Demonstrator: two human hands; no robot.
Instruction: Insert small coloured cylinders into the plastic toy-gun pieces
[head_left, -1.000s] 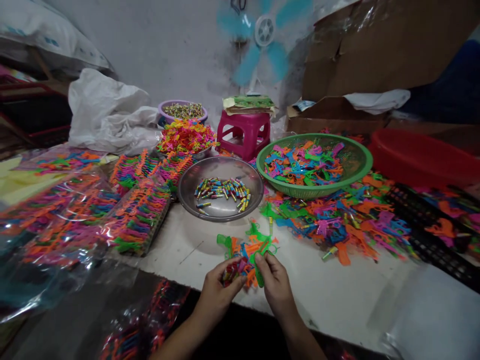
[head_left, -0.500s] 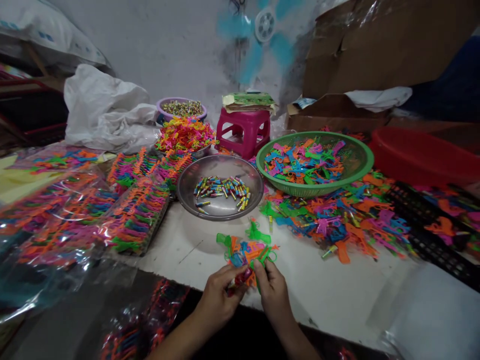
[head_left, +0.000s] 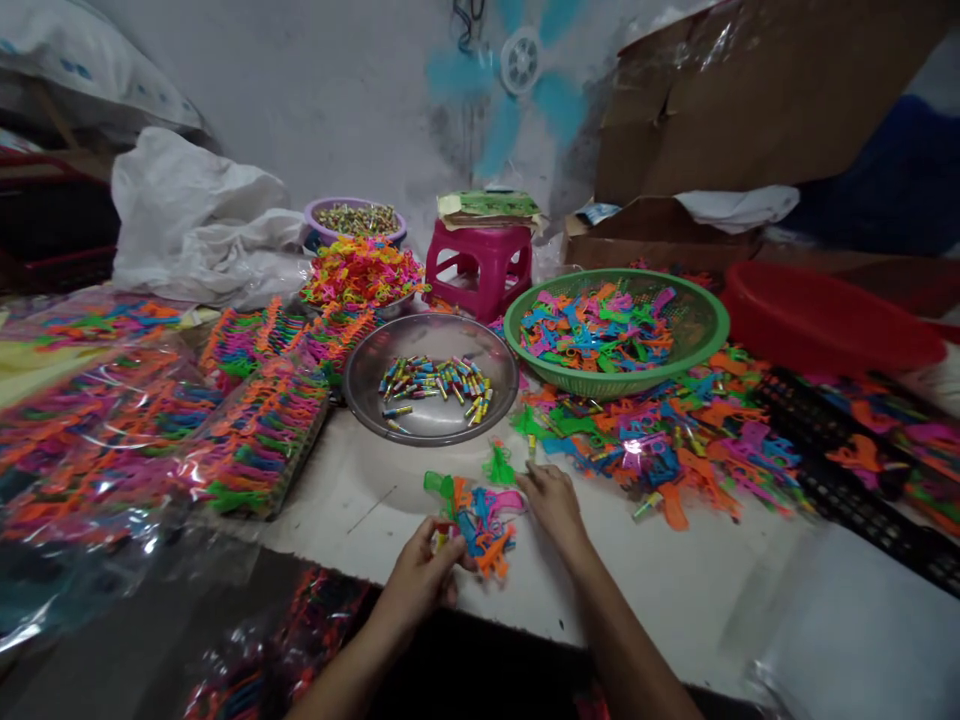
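My left hand [head_left: 424, 568] is closed around small red and yellow tubes [head_left: 442, 538], mostly hidden by the fingers. Just right of it lies a small pile of plastic toy guns [head_left: 480, 520] in blue, pink, orange and green. My right hand [head_left: 556, 505] reaches past the pile, palm down, fingers apart, and nothing shows in them. Its fingertips are close to a green toy gun [head_left: 498, 464] and a lone small tube [head_left: 532, 445] on the table. Beyond is a grey metal bowl [head_left: 360, 400] with many printed tubes.
A green basket [head_left: 622, 383] of toy guns stands at the right, with a loose heap [head_left: 675, 450] before it. Bagged toys [head_left: 255, 440] cover the left side. Behind are a pink stool [head_left: 480, 270], a blue fan [head_left: 521, 62] and a red basin [head_left: 825, 320].
My right hand has left my left hand, moving forward, and the green toy gun it held is out of its fingers. My left hand has drawn slightly left, still holding tubes.
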